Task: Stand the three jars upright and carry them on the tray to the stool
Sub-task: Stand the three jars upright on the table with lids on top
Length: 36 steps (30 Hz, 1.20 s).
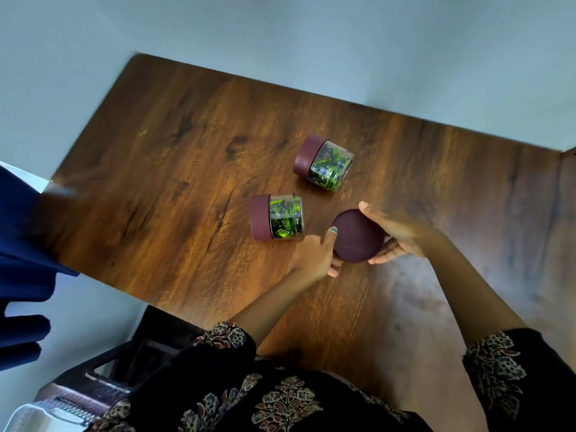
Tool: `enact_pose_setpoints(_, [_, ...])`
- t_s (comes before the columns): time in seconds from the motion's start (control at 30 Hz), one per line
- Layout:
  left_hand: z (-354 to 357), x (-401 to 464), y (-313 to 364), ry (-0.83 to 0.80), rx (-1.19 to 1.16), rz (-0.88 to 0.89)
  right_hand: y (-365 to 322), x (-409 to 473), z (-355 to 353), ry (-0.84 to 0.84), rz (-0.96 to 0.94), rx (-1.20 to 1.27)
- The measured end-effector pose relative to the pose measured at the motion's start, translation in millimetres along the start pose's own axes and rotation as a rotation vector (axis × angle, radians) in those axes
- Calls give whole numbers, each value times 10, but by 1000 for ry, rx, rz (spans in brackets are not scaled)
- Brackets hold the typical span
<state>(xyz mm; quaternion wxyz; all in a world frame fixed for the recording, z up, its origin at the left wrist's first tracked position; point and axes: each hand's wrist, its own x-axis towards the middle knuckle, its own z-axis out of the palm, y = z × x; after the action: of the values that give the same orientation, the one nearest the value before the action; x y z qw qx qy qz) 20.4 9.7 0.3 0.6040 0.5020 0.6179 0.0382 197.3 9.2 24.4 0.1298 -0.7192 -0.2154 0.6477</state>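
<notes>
A wide wooden table (pixel 156 182) offers bare room all round the fingers, its near edge well behind the wrists. Beyond the left fingers, two jars (pixel 277 218) lie on their sides, presumably awaiting righting. Both hands, left (pixel 311 257) and right (pixel 396 233), have fingers clamped around the third jar (pixel 358 236), maroon lid facing up, seemingly steadying it upright. No tray visible.

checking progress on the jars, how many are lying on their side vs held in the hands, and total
Jars lying on their side: 2, the far jar and the near jar
Jars held in the hands: 1, the held jar between left hand and right hand
Total: 3
</notes>
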Motion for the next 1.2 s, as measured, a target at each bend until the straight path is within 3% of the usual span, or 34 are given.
enact_pose_setpoints(0.13, [-24,-62,8,-15,25,-7,3,-38,27,55,3,-98])
enact_pose_setpoints(0.23, [-72,-100,-70,63,103,28,-55,-71,36,169,-30,-259])
enact_pose_setpoints(0.33, [-139,-154,-194,114,-14,5,-215,-90,76,410,-234,-526])
enact_pose_setpoints(0.43, [-258,-179,-332,120,-398,-142,-516,-184,302,575,-565,-707])
enact_pose_setpoints(0.5, [-345,-188,-418,123,-646,-257,-742,-230,557,514,-727,-892])
enact_pose_setpoints(0.57, [-439,-185,-495,131,-837,-306,-917,-224,860,337,-786,-1075])
enact_pose_setpoints(0.67, [-560,-144,-561,150,-1044,-316,-1031,-34,1252,179,-744,-1234])
enact_pose_setpoints(0.77, [-675,-88,-554,134,-1108,-271,-987,229,1461,149,-603,-1371])
enact_pose_setpoints(0.93, [-786,-43,-488,99,-1097,-172,-839,391,1542,269,-619,-1212])
enact_pose_setpoints(1.2, [-991,-171,-459,240,-725,192,-508,299,1509,339,-846,-418])
